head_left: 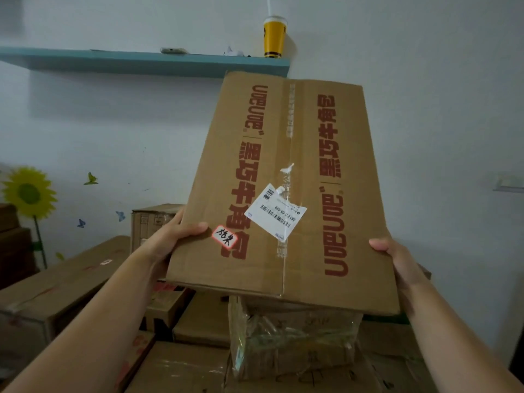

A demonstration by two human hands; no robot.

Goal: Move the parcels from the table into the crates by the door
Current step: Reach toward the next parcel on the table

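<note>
A pale, smooth wall [113,131] fills the background. Below it lies a heap of brown corrugated cartons [56,293], flat-sided and taped, stacked at uneven angles across the bottom of the view.

Held up in the air above that heap is the parcel [283,154], a broad, flat rectangular cardboard box. It is tilted so its big face is turned to the camera, printed with red lettering in two columns and sealed down the middle seam with clear tape.

A long teal shelf [141,62] runs along the wall behind the parcel's upper edge. Under the parcel's lower edge sits a bundle [295,341] wrapped in crinkled, glossy clear film.

The left hand [173,236] grips the parcel's left edge, thumb flat on the printed face. The right hand [397,259] clasps the right edge the same way. On both, the other fingers are hidden behind the board.

A yellow sunflower decal [28,192] is stuck on the wall at the left. A yellow paper cup [274,38] with a domed lid and straw stands at the shelf's right end. A white barcode label [275,212] sits crooked over the seam, and a small red-rimmed handwritten sticker [224,236] lies beside the left thumb.
</note>
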